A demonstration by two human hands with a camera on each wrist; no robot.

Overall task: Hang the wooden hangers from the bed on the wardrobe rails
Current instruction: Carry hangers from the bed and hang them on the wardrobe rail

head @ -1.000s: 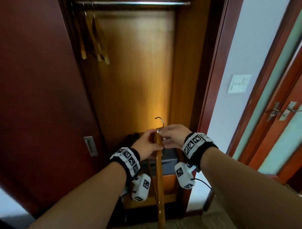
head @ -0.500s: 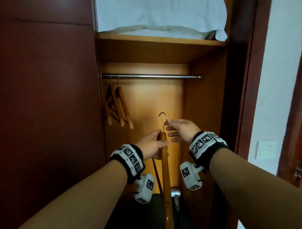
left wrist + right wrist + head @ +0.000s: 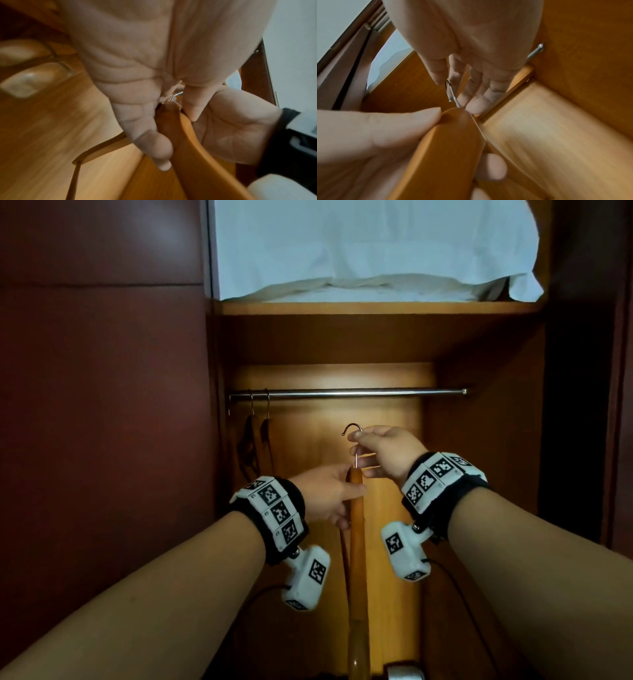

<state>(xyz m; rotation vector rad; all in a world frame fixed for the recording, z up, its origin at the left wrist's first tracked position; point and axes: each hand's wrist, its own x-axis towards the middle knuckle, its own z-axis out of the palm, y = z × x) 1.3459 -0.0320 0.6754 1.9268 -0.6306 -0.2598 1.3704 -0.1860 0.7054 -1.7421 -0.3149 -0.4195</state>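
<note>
The left hand (image 3: 325, 494) grips the wooden hanger (image 3: 357, 529) just below the right hand's (image 3: 387, 453) fingers, which pinch its hook (image 3: 352, 429); the rail (image 3: 346, 393) lies above them; a twisted hook could miss it.

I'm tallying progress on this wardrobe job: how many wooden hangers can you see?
3. Two brown wooden hangers hang at the left end of the metal wardrobe rail; one is held below it by the left hand and right hand. None seems hidden.
</note>
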